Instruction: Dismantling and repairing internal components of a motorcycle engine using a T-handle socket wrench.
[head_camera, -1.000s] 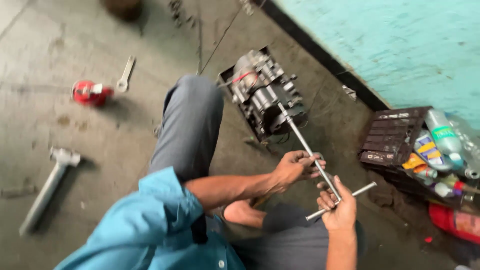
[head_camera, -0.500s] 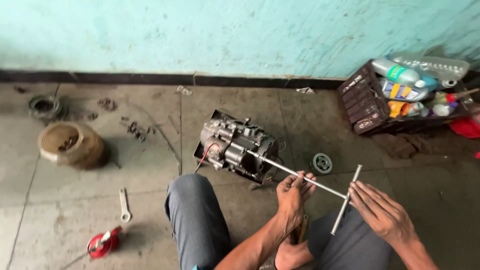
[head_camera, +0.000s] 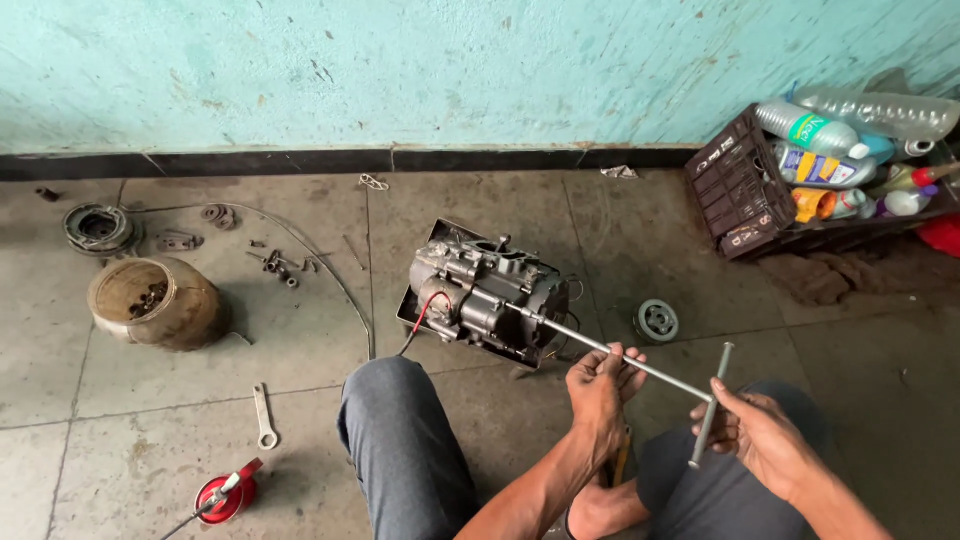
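A grey metal engine (head_camera: 487, 297) sits on a dark tray (head_camera: 412, 318) on the concrete floor in front of my knees. A long steel T-handle wrench (head_camera: 668, 381) runs from the engine's right side toward me. My left hand (head_camera: 598, 388) is curled around its shaft near the middle. My right hand (head_camera: 757, 432) grips the crossbar at the near end, which stands nearly upright. My grey-trousered left knee (head_camera: 398, 430) is bent up beside the tray.
A black crate (head_camera: 740, 190) of plastic bottles stands at the right by the teal wall. A round metal part (head_camera: 657, 320) lies right of the engine. On the left are a rusty pot (head_camera: 153, 302), a spanner (head_camera: 264, 415), a red oil can (head_camera: 224, 495) and loose small parts.
The view has swung up from my lap to face the wall and steadied. Both hands stay on the T-handle wrench; its crossbar has turned slightly in my right hand.
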